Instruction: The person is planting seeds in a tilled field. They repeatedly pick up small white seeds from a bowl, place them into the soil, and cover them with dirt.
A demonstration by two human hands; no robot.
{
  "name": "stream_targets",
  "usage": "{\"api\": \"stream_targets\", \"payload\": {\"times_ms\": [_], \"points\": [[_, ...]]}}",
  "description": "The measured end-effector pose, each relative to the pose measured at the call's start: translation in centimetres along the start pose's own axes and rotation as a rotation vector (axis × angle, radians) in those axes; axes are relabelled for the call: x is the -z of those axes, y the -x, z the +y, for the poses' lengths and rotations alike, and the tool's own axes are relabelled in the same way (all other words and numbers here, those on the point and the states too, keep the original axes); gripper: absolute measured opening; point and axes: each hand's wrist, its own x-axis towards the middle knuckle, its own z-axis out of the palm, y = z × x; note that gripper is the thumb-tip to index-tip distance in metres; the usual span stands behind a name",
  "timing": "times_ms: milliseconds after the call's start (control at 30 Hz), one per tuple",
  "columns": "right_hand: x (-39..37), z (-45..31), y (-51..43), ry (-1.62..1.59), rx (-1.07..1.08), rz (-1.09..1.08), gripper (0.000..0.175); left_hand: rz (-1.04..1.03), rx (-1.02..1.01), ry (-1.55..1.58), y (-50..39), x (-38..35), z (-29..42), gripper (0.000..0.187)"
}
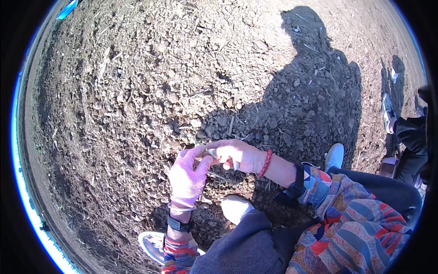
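Observation:
My left hand (186, 174), in a pink knit glove, reaches in from below with its thumb and fingertips against the fingers of my right hand. Bare but for a red bead bracelet (265, 163) at the wrist, my right hand (241, 154) pinches a small whitish piece (213, 153), perhaps a clove or bulb. Another pale slender piece (236, 165) shows under its curled fingers. Whether the left fingertips also grip something is hidden where the hands meet. Both hands are above loose, cloddy soil (143, 113).
A white rimmed container (150, 245) sits on the ground, partly behind my left forearm. My white shoes (236, 209) rest on the soil. At the right edge are another person's shoe (387, 111) and dark trousers (412, 137). A blue object (67, 9) lies at the upper left.

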Motion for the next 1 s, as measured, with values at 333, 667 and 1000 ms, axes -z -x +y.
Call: {"api": "stream_targets", "payload": {"times_ms": [333,667,1000], "points": [[-0.2,3.2,2.9,0.471,-0.265,-0.103,0.047,-0.06,0.036,-0.199,6.2,-2.3,-2.0,0.028],[-2.7,1.5,0.1,0.528,-0.204,-0.135,0.045,0.109,0.166,-0.053,5.6,0.0,-2.1,0.024],[-1.5,0.1,-3.6,1.463,0.288,0.189,0.035,0.364,0.022,-0.158,-1.4,-1.3,-5.0,0.023]]}}
